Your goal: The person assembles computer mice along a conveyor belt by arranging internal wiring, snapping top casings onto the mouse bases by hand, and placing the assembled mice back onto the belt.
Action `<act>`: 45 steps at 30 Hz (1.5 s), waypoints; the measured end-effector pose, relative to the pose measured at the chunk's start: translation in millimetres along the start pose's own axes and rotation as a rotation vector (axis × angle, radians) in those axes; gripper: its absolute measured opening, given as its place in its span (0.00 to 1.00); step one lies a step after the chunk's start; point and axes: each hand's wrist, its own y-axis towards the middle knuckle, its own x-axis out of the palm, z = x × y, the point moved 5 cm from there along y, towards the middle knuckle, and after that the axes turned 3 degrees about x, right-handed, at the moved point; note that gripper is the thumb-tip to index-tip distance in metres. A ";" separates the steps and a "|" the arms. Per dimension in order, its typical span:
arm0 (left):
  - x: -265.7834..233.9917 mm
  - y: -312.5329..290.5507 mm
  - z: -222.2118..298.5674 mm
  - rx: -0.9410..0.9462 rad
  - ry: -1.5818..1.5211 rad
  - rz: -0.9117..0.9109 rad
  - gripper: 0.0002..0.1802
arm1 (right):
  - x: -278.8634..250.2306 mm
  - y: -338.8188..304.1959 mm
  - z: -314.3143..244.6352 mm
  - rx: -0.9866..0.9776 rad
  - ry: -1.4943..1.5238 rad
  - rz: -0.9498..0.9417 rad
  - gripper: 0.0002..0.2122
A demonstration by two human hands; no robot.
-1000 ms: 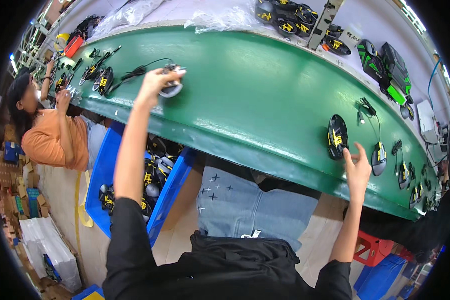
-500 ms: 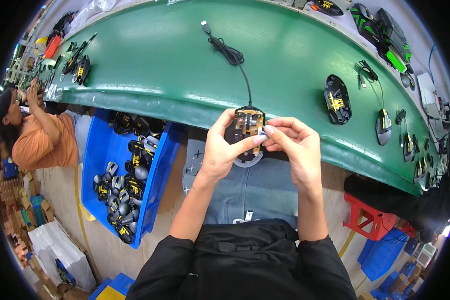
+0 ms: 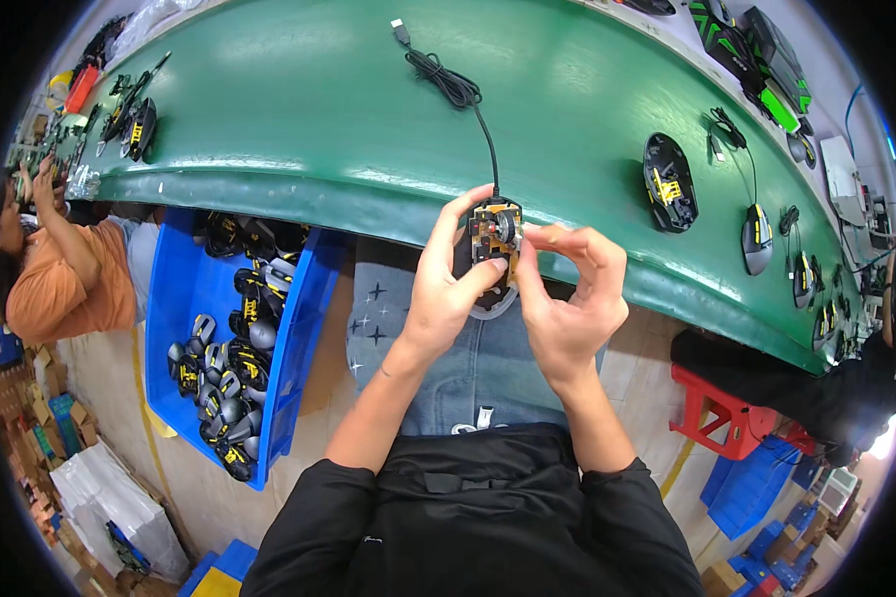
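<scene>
An opened computer mouse (image 3: 491, 234) sits in my left hand (image 3: 445, 282), just off the table's near edge. Its brown circuit board and a round dark scroll wheel (image 3: 507, 227) are exposed. My left thumb lies across the lower part of the board, with the fingers along the left side. At the board's right edge, beside the wheel, my right hand (image 3: 574, 289) has thumb and forefinger pinched together; what lies between them is too small to make out. From the mouse's top end a black cable (image 3: 450, 82) runs up the table to a coil and a USB plug.
A mouse top shell (image 3: 671, 183) with a yellow part lies on the green table (image 3: 299, 109), with several cabled mice (image 3: 758, 242) farther right. Left of my legs stands a blue bin (image 3: 287, 398) of mouse shells. A person (image 3: 75, 264) works at far left; a red stool (image 3: 732, 428) is at right.
My right fingers have shifted up along the board's edge, and the white bit seen at them no longer shows. The round side of the scroll wheel has come into sight. The whole view has shifted slightly.
</scene>
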 end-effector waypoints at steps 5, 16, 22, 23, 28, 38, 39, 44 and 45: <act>-3.0 -1.4 3.7 -0.082 -0.148 0.024 0.35 | 4.1 5.3 -8.0 -0.455 -0.071 -0.235 0.15; -0.2 3.7 3.4 -0.076 -0.223 0.066 0.33 | 1.2 11.3 -15.2 -0.721 -0.223 -0.638 0.11; 4.2 6.8 6.8 -0.102 -0.381 0.028 0.32 | -21.2 18.2 -16.9 -0.206 -0.129 -0.272 0.14; 4.8 6.9 5.5 -0.104 -0.399 0.016 0.32 | -22.8 21.4 -10.5 -0.139 -0.191 -0.233 0.13; -3.7 4.9 0.4 -0.059 -0.216 0.015 0.31 | 0.5 28.3 -8.2 0.023 -0.209 -0.297 0.12; -4.5 1.2 1.9 -0.086 -0.290 0.098 0.31 | 13.3 10.4 -14.0 -0.526 -0.419 -0.228 0.10; -3.9 1.3 1.9 -0.079 -0.302 0.091 0.31 | 13.1 8.3 -14.7 -0.569 -0.406 -0.224 0.11; -3.0 0.9 3.0 -0.082 -0.327 0.093 0.31 | 7.0 10.4 -11.3 -0.654 -0.377 -0.296 0.14; -3.4 0.2 2.5 -0.092 -0.331 0.091 0.31 | 6.3 12.0 -11.4 -0.679 -0.374 -0.370 0.14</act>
